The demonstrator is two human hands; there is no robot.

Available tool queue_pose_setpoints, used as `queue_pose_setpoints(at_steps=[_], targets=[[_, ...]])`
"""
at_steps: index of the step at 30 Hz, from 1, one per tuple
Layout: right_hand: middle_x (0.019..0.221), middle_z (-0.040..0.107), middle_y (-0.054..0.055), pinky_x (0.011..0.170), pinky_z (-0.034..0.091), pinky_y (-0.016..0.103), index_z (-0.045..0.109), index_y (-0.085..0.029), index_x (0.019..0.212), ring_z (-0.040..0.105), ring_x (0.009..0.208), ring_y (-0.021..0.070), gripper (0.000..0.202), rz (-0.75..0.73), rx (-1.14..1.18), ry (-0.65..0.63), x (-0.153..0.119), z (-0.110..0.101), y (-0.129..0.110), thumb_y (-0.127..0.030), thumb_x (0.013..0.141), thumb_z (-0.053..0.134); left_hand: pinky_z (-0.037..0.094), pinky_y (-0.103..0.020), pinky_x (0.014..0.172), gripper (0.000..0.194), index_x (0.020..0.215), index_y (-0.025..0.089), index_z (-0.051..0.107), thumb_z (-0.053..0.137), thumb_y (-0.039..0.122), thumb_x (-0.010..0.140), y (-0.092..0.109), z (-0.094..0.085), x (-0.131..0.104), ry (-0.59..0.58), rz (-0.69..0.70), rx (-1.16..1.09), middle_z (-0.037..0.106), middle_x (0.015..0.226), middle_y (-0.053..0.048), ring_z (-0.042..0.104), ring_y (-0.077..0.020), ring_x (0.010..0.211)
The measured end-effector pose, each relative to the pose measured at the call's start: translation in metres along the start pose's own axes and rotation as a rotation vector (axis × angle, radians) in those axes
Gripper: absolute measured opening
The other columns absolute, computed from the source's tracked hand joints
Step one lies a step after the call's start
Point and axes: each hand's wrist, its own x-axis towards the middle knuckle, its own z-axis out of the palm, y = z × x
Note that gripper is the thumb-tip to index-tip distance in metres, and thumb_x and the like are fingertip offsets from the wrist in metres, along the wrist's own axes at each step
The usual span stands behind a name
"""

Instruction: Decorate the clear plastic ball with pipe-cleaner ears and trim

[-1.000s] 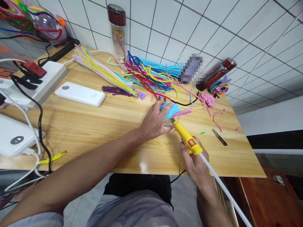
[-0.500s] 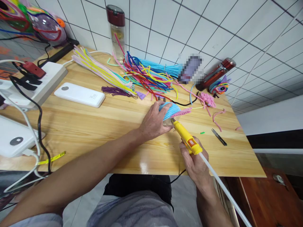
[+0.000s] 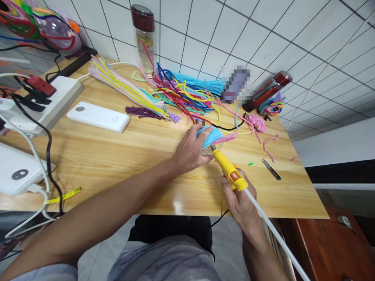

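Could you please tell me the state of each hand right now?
Left hand: closed, holding the blue-and-pink piece.
Right hand: closed, holding the yellow glue gun.

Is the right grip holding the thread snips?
No, the right grip holds a yellow glue gun; the thread snips lie on the table.

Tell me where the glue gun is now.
In the head view, the yellow glue gun is just right of centre, in the right hand, its nozzle close to the blue-and-pink piece in the left hand.
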Motion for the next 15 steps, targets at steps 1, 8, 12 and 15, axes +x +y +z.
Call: queue_pose_setpoints(at_steps=[1, 8, 12, 15], targets=[[0.091, 0.069, 0.003, 0.069, 0.054, 0.032, 0.059, -0.026, 0.107, 0.07, 0.08, 0.0214, 0.008, -0.008, 0.006, -0.006, -0.0002, 0.0005, 0.0001, -0.02, 0.103, 0.056, 0.048, -0.055, 0.122, 0.091, 0.153, 0.017, 0.047, 0.089, 0.033, 0.074, -0.0003, 0.0004, -0.0001, -0.001, -0.002, 0.003, 0.047, 0.147, -0.021, 0.052, -0.0386, 0.142], [0.096, 0.07, 0.004, 0.068, 0.052, 0.031, 0.06, -0.025, 0.113, 0.07, 0.083, 0.0205, 0.01, -0.01, 0.019, -0.03, -0.0026, 0.0033, 0.0015, -0.02, 0.105, 0.056, 0.047, -0.057, 0.122, 0.091, 0.154, 0.019, 0.047, 0.089, 0.034, 0.074, -0.0034, 0.0013, -0.0008, -0.013, -0.015, -0.014, 0.046, 0.149, -0.02, 0.051, -0.0389, 0.143], [0.093, 0.069, 0.003, 0.068, 0.052, 0.031, 0.059, -0.025, 0.11, 0.068, 0.082, 0.0203, 0.01, -0.011, 0.003, -0.019, -0.0017, 0.0025, 0.0008, -0.018, 0.103, 0.055, 0.049, -0.055, 0.121, 0.09, 0.153, 0.021, 0.048, 0.089, 0.034, 0.074, -0.0031, 0.0011, -0.0006, -0.004, -0.023, -0.031, 0.046, 0.149, -0.019, 0.052, -0.0384, 0.143], [0.091, 0.068, 0.003, 0.067, 0.051, 0.031, 0.058, -0.025, 0.107, 0.068, 0.081, 0.0203, 0.009, -0.023, -0.005, -0.011, 0.0002, 0.0024, -0.0005, -0.018, 0.103, 0.055, 0.049, -0.054, 0.121, 0.09, 0.152, 0.019, 0.049, 0.089, 0.032, 0.072, -0.0027, 0.0013, -0.0007, 0.003, -0.025, -0.027, 0.047, 0.148, -0.02, 0.052, -0.0386, 0.142]])
